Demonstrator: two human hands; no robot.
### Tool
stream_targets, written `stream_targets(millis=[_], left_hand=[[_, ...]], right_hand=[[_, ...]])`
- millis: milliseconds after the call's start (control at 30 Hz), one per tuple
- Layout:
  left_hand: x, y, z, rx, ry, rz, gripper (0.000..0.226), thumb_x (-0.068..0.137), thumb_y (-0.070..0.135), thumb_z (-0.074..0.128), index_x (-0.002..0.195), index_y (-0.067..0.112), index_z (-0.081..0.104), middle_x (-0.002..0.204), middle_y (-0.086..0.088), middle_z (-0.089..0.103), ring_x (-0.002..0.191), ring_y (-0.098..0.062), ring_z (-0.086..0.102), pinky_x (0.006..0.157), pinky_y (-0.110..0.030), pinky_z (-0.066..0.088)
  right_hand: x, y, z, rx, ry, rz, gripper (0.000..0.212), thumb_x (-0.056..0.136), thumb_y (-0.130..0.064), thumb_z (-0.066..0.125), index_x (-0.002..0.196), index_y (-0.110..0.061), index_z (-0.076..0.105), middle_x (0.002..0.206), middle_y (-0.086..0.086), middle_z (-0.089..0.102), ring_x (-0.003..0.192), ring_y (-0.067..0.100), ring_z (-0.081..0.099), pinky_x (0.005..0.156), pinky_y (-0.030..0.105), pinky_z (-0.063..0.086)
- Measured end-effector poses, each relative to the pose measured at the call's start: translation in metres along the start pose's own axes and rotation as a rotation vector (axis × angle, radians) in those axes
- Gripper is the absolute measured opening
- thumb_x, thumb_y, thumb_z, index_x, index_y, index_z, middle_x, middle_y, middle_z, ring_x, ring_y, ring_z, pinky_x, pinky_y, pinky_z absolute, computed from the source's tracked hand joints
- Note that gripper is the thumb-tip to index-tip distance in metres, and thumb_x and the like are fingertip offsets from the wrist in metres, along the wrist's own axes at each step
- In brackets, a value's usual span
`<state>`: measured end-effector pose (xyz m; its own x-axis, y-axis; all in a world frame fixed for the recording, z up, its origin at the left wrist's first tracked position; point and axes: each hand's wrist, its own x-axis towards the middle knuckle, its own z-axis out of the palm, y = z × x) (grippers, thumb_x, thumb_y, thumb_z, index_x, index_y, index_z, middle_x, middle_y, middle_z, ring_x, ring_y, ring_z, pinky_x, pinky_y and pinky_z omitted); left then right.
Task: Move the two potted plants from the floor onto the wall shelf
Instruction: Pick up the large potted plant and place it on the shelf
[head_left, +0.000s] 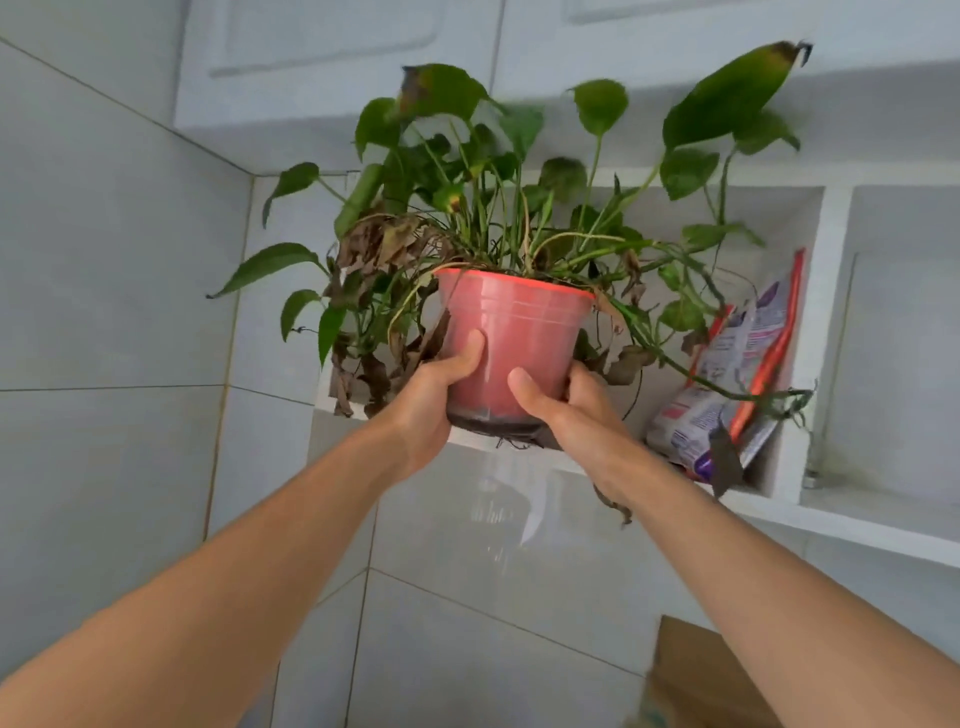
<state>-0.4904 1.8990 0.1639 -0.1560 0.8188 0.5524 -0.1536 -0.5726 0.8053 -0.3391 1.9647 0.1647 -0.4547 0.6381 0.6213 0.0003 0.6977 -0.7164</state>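
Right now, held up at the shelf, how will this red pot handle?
The red pot looks like thin plastic, so probably light but squeezable. Its long trailing vines seem floppy and may snag the bags. Both hands grip it low, suggesting top-heaviness.

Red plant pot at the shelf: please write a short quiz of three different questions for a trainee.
1. True or false: only one hand holds the red plastic pot.
2. What leans inside the wall shelf to the right of the pot? A) printed bags B) a kettle C) a towel
3. Fill in: the left hand and the right hand grip the pot near its ____.

Key: 1 false; 2 A, the printed bags; 3 bottom.
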Motion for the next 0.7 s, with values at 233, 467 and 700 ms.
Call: stream_targets(millis=[233,467,700], left_hand=[[0.029,-0.006,-0.003,-0.003,0.035,0.004,0.045,0.099,0.039,0.050,0.135,0.013,0.057,0.127,-0.009,0.069,0.119,-0.025,0.064,0.107,-0.045,0.046],[0.037,-0.031,-0.013,0.062,0.026,0.010,0.047,0.100,0.044,0.046,0.136,0.016,0.055,0.129,-0.007,0.068,0.121,-0.023,0.063,0.109,-0.045,0.044],[0.036,-0.029,-0.015,0.275,0.013,-0.010,0.074,0.092,0.062,0.043,0.147,0.013,0.042,0.142,-0.008,0.057,0.131,-0.024,0.053,0.115,-0.046,0.036]], right_hand=[[0.029,0.013,-0.004,-0.045,0.060,0.002,0.070,0.084,-0.052,0.070,0.140,-0.020,0.042,0.125,-0.008,0.062,0.111,0.005,0.060,0.090,0.022,0.049],[0.031,0.032,-0.005,-0.064,0.005,0.016,0.073,0.082,-0.050,0.073,0.140,-0.021,0.042,0.123,-0.010,0.064,0.109,0.001,0.061,0.086,0.020,0.052],[0.033,0.035,-0.009,-0.107,-0.026,0.042,0.069,0.082,-0.051,0.072,0.139,-0.021,0.047,0.126,-0.005,0.065,0.113,0.011,0.062,0.101,0.038,0.050]])
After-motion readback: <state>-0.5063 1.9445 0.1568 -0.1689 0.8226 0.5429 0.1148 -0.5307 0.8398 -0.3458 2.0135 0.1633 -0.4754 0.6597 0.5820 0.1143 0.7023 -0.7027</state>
